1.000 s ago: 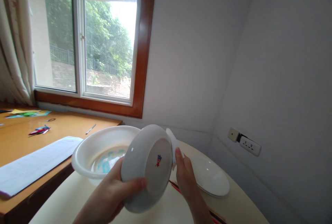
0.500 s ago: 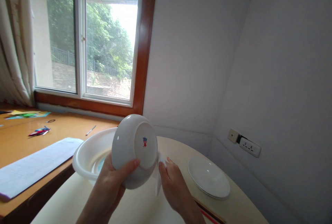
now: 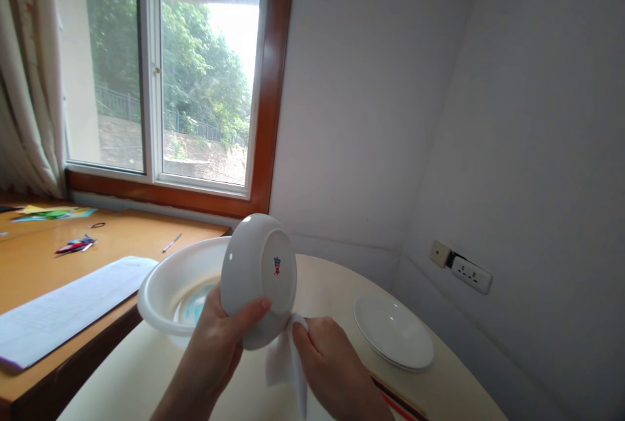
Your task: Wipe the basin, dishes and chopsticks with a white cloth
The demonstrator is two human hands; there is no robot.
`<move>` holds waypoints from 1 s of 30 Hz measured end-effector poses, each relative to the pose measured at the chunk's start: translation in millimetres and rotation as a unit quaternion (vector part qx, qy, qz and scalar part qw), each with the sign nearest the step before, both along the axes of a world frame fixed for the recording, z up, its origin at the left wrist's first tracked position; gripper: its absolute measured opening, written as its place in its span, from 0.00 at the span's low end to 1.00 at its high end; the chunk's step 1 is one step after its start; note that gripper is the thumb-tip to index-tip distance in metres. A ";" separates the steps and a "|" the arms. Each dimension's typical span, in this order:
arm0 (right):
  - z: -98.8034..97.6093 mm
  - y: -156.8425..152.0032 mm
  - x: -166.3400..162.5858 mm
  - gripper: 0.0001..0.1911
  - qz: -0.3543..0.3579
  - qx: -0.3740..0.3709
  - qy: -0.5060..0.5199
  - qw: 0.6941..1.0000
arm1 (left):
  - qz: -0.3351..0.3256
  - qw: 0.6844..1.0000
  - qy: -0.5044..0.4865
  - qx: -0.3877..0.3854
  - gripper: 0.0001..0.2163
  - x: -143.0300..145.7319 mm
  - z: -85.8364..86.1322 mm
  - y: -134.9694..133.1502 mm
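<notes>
The round white ceramic bowl (image 3: 256, 274), underside toward the camera, is gripped by the left hand (image 3: 219, 336) above the cream round table (image 3: 322, 278); the right hand (image 3: 325, 356) pinches a white cloth (image 3: 283, 366) against its rim; a white plastic basin (image 3: 168, 281) sits behind; 1 white plate (image 3: 393, 330) lies right; a wood-framed window (image 3: 161, 69) stands left.

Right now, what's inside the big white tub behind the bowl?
A blue-green pattern, seemingly under shallow water, shows in the tub. The bowl in the left hand covers its right side, so anything there cannot be seen.
</notes>
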State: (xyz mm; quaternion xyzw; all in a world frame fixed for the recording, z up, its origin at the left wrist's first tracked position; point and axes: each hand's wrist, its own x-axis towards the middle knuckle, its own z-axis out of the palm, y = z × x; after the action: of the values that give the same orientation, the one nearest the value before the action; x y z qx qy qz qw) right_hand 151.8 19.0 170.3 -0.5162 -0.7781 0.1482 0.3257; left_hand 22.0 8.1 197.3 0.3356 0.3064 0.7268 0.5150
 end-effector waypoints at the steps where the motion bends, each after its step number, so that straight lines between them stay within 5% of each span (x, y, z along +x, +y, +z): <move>1: 1.0 -0.8 0.1 0.23 -0.002 -0.018 -0.003 1.000 | 0.001 1.000 -0.003 0.002 0.16 0.6 -0.3 0.2; 8: 6.3 -9.4 0.8 0.18 -0.007 -0.138 0.109 0.984 | 0.000 1.000 -0.003 0.001 0.16 0.6 -4.1 6.1; 14: -9.0 -2.4 6.0 0.14 -0.013 -0.206 0.314 0.927 | -0.017 1.000 0.014 -0.017 0.13 1.2 -9.9 11.7; 21: -4.0 14.6 13.7 0.15 0.099 -0.222 0.633 0.735 | -0.044 0.998 0.007 -0.046 0.15 -4.3 -11.5 20.5; 25: 10.7 23.9 23.1 0.10 0.065 -0.181 0.738 0.647 | -0.020 0.998 -0.032 -0.051 0.22 -10.1 -9.9 27.3; 30: 4.8 43.9 30.1 0.12 -0.016 -0.171 0.804 0.569 | -0.007 0.994 -0.090 -0.060 0.24 -14.5 -9.7 31.7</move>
State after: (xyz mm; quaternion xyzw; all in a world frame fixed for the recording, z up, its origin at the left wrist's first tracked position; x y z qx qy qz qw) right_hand 181.9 63.0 175.0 -0.2429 -0.1470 0.6274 0.7251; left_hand 7.5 39.8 187.6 0.2391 0.3000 0.7308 0.5646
